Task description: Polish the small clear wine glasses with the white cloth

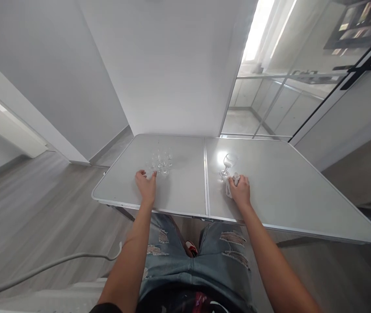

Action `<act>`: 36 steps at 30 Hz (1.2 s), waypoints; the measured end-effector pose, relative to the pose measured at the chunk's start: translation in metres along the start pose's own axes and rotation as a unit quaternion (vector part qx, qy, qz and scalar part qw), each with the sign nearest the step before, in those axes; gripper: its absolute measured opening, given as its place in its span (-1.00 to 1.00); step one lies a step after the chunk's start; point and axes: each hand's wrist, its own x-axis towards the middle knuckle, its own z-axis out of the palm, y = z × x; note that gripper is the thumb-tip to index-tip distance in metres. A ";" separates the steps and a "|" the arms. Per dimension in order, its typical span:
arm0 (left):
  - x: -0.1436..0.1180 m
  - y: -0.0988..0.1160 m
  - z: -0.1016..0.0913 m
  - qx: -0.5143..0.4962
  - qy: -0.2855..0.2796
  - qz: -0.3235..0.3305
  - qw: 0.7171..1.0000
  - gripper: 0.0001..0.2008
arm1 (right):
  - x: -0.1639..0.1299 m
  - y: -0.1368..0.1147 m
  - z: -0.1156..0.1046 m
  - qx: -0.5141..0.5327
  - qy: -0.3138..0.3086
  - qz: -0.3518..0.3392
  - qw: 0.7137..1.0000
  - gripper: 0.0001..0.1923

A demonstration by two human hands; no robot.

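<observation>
Bright window daylight glares off table (179, 191); edges warped.

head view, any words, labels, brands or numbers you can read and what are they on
None can be read.
Dark board at upper right, seen in the glass: small coloured patches, too blurred to read.
Glasses, wine glass, cloth under the right hand, table: no markings visible.

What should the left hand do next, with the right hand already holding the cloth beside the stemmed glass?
Probably reach the left hand across to steady the stemmed glass by its base. It stands upright and free just beyond the right hand, which grips a white cloth, while the left rests flat on the table near the cluster of small glasses.
</observation>
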 end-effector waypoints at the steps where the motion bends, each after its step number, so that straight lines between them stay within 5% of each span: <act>1: 0.005 -0.002 0.005 -0.003 -0.006 -0.002 1.000 -0.51 | -0.003 0.000 -0.003 -0.011 0.001 -0.014 1.000 -0.75; 5: 0.021 -0.009 0.022 -0.028 -0.016 -0.020 0.999 -0.49 | -0.016 -0.008 -0.027 0.008 0.050 -0.025 0.998 -0.64; 9: 0.027 -0.012 0.034 -0.079 -0.051 -0.017 0.995 -0.45 | -0.030 -0.028 -0.051 0.191 0.072 0.037 0.978 -0.62; 11: 0.026 -0.011 0.037 -0.101 -0.059 -0.012 0.993 -0.48 | -0.037 -0.037 -0.054 0.308 0.075 0.084 0.945 -0.61; 15: 0.024 -0.009 0.036 -0.136 -0.054 -0.014 0.989 -0.56 | -0.052 -0.044 -0.044 0.522 0.069 0.189 0.829 -0.62; 21: 0.015 0.014 0.015 -0.139 -0.007 0.056 0.989 -0.56 | -0.065 -0.040 -0.032 0.556 0.017 0.390 0.734 -0.62; 23: 0.001 0.031 0.010 -0.119 -0.024 0.122 0.985 -0.50 | -0.064 -0.042 -0.035 0.578 -0.040 0.408 0.706 -0.64; 26: -0.027 0.059 0.011 -0.075 -0.130 0.241 0.959 -0.51 | -0.057 -0.051 -0.039 0.630 -0.116 0.347 0.685 -0.63; 31: -0.061 0.078 0.031 -0.015 -0.244 0.348 0.905 -0.46 | -0.039 -0.069 -0.023 0.643 -0.045 0.260 0.719 -0.52; 33: -0.063 0.077 0.040 0.008 -0.253 0.373 0.893 -0.42 | -0.033 -0.076 -0.009 0.606 -0.012 0.223 0.763 -0.57; 36: -0.060 0.072 0.052 0.035 -0.264 0.406 0.874 -0.46 | -0.026 -0.086 0.011 0.513 -0.057 0.121 0.848 -0.64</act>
